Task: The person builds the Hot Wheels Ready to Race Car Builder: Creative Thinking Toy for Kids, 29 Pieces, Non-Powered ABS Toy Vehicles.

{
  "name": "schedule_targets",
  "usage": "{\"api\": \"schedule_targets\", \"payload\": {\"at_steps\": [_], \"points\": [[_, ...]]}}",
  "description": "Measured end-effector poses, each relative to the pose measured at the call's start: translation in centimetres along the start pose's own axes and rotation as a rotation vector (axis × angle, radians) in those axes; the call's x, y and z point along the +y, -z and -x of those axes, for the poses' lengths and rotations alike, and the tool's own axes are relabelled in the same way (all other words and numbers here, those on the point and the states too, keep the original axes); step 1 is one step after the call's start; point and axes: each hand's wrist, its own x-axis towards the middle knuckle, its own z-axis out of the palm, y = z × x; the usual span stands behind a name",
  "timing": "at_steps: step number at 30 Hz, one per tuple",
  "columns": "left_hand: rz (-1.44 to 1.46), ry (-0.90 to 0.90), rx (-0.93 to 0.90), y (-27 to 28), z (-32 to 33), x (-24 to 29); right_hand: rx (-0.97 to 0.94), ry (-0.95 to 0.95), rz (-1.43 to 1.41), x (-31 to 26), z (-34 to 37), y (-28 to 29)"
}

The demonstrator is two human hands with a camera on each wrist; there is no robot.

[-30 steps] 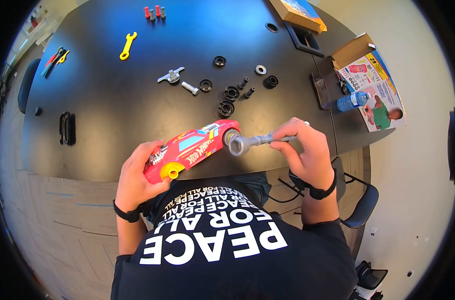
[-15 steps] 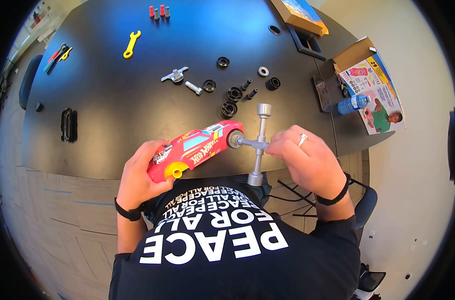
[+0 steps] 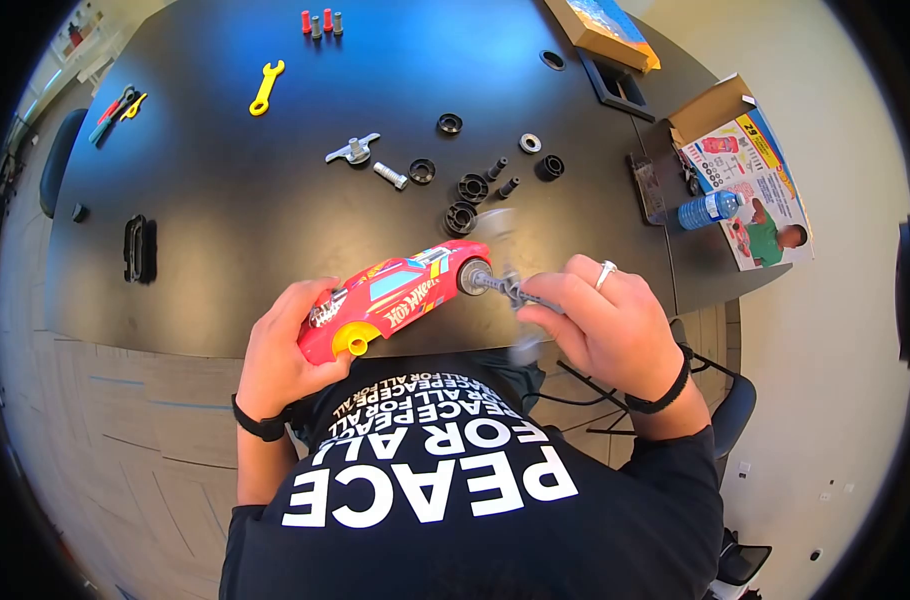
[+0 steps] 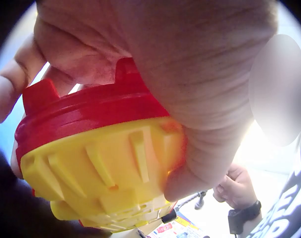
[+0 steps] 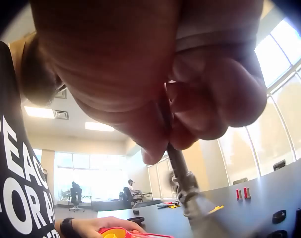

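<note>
My left hand [image 3: 287,335] grips the tail end of a red toy car [image 3: 395,290] over the table's front edge. A yellow wheel hub [image 3: 356,346] shows at that end, and the yellow underside [image 4: 106,168] faces the left wrist view. At the car's other end sits a dark wheel [image 3: 469,276]. One arm of a grey four-way lug wrench [image 3: 500,287] meets the middle of this wheel. My right hand [image 3: 620,330] pinches the opposite arm between thumb and fingers. The wrench's two side arms are blurred.
Beyond the car lie several black wheel parts [image 3: 460,218], a silver bolt [image 3: 390,176] and a grey winged piece [image 3: 354,149]. A yellow wrench [image 3: 266,88] lies farther back. At right are a water bottle [image 3: 710,209] and an open printed box [image 3: 760,190].
The lug wrench has moved from in front of the wheel onto its middle. My right hand has shifted to the arm's outer end, and the side arms now blur with turning. My left hand keeps its hold.
</note>
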Motion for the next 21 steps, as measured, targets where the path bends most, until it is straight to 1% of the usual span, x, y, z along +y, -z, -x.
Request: {"api": "schedule_targets", "payload": {"at_steps": [5, 8, 10, 11, 13, 14, 16, 17, 19, 20, 21], "points": [[0.000, 0.012, -0.006, 0.0, 0.0, 0.2, -0.041, 0.013, -0.029, -0.1, 0.0, 0.0], [0.003, 0.009, -0.001, 0.0, 0.0, 0.2, -0.025, 0.011, -0.024, 0.3, 0.2, -0.1], [-0.009, 0.004, 0.000, 0.0, -0.1, 0.2, 0.050, 0.000, -0.062, 1.3, 0.7, 0.2], [-0.008, 0.005, 0.003, 0.0, -0.1, 0.1, 0.049, 0.002, -0.061, 1.9, 1.1, 0.4], [0.004, -0.005, 0.009, 0.0, 0.0, 0.1, 0.206, -0.282, -0.145, 3.7, 2.3, 0.6], [0.006, -0.002, 0.016, 0.0, 0.0, 0.2, 0.258, -0.370, -0.193, 5.5, 3.4, 0.2], [0.001, 0.033, -0.005, 0.0, 0.2, 0.3, 0.318, -0.535, -0.149, 8.9, 5.5, -0.8], [0.000, 0.033, -0.007, -0.1, 0.2, 0.3, 0.319, -0.537, -0.150, 11.0, 6.8, -1.7], [-0.006, 0.009, 0.010, -0.4, 0.2, 0.4, 0.409, -0.796, -0.249, 14.9, 9.4, -3.9], [-0.005, 0.003, 0.005, -0.3, 0.2, 0.5, 0.414, -0.802, -0.245, 16.0, 10.3, -4.9], [-0.016, -0.001, -0.013, -0.1, 0.2, 0.7, 0.429, -0.872, -0.227, 17.0, 11.1, -5.7]]}}
